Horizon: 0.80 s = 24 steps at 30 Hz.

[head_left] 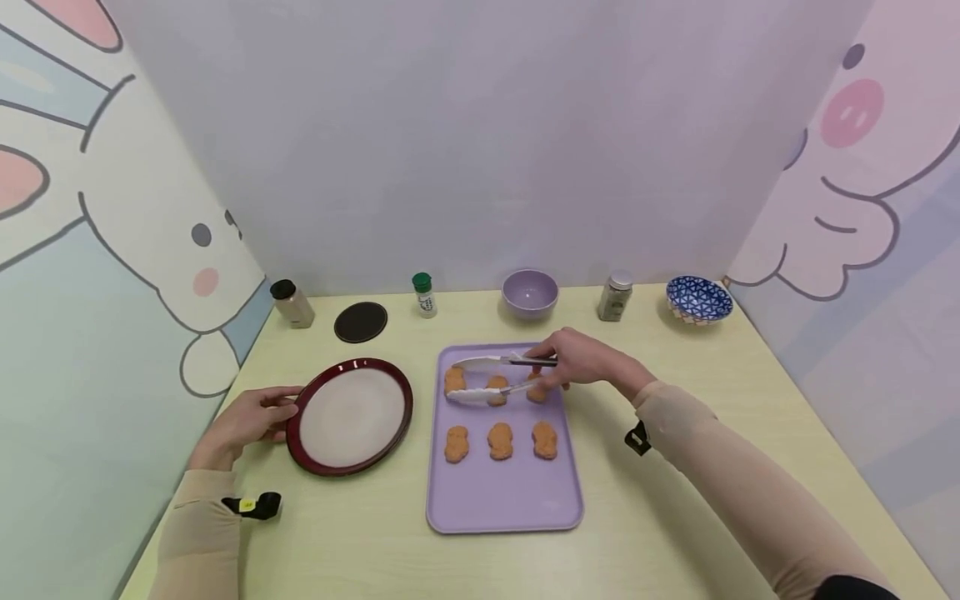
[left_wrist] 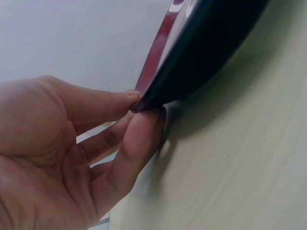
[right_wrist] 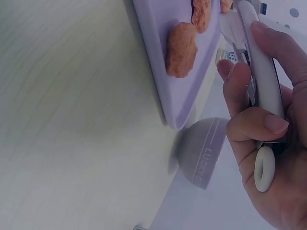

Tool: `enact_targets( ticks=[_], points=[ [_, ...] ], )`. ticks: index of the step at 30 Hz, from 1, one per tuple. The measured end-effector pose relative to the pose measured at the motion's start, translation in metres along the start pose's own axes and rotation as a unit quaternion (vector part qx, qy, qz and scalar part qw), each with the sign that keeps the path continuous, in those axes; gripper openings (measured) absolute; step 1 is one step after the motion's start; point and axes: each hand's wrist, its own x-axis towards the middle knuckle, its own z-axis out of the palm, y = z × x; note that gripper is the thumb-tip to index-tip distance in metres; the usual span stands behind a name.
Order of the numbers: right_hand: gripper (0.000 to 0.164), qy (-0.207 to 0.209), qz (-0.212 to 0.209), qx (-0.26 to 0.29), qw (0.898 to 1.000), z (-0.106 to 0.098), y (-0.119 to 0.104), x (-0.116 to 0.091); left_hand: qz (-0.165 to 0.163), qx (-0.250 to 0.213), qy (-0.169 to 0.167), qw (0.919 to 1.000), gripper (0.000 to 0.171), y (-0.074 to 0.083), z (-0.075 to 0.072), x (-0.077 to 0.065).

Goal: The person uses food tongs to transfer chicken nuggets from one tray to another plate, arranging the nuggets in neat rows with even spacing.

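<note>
My right hand (head_left: 581, 360) grips a pair of tongs (right_wrist: 266, 79), its fingers wrapped around the white handle. In the head view the two white tong tips (head_left: 480, 395) are spread apart over the far row of nuggets on a purple tray (head_left: 504, 504). One nugget (head_left: 454, 381) at the far left lies between the tips. Another three nuggets form the near row, among them a middle nugget (head_left: 500, 441). With thumb and fingers, my left hand (head_left: 251, 421) pinches the left rim of a white plate with a dark red edge (head_left: 351, 417). In the left wrist view the rim (left_wrist: 153, 60) sits between thumb and fingertips.
Along the back stand a black-capped jar (head_left: 292, 304), a dark round coaster (head_left: 361, 322), a green-capped shaker (head_left: 424, 296), a purple bowl (head_left: 530, 294), a grey-capped jar (head_left: 615, 297) and a blue patterned bowl (head_left: 698, 300). A wall rises behind the table.
</note>
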Motion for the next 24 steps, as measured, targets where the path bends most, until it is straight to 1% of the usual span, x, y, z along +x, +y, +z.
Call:
enact_targets(
  ticks=[2, 5, 6, 9, 11, 13, 15, 19, 21, 24],
  points=[
    [0.046, 0.004, -0.006, -0.007, 1.000, 0.000, -0.007, 0.006, -0.002, 0.001, 0.001, 1.0000, 0.045, 0.000, -0.001, -0.001],
    [0.048, 0.016, -0.018, -0.043, 0.999, 0.001, -0.024, 0.019, -0.007, 0.000, 0.002, 1.0000, 0.046, 0.001, -0.001, -0.001],
    [0.050, 0.017, -0.019, -0.047, 0.999, 0.003, -0.031, 0.025, -0.008, 0.002, 0.002, 1.0000, 0.046, 0.001, -0.001, -0.001],
    [0.052, 0.013, -0.021, -0.054, 0.998, 0.008, -0.052, 0.042, -0.010, 0.003, 0.002, 0.9999, 0.046, 0.002, 0.000, -0.002],
    [0.053, 0.002, -0.019, -0.043, 0.999, 0.014, -0.064, 0.055, -0.009, 0.006, 0.000, 0.9999, 0.046, 0.002, 0.001, -0.002],
    [0.053, -0.008, -0.015, -0.039, 0.999, 0.019, -0.074, 0.067, -0.014, 0.004, 0.001, 0.9999, 0.045, 0.002, 0.001, -0.001],
    [0.052, -0.011, -0.016, -0.048, 0.999, 0.026, -0.082, 0.079, -0.015, 0.001, -0.002, 0.9999, 0.045, 0.002, 0.001, 0.001],
    [0.046, -0.017, -0.018, -0.046, 0.999, 0.041, -0.096, 0.101, -0.021, -0.009, 0.000, 0.9997, 0.046, 0.003, 0.002, 0.004],
    [0.041, -0.020, -0.023, -0.049, 0.998, 0.049, -0.102, 0.111, -0.022, -0.008, -0.001, 0.9997, 0.048, 0.002, 0.002, 0.004],
    [0.036, -0.025, -0.028, -0.053, 0.998, 0.059, -0.112, 0.126, -0.031, -0.006, 0.003, 0.9995, 0.047, 0.001, 0.001, 0.003]
  ],
)
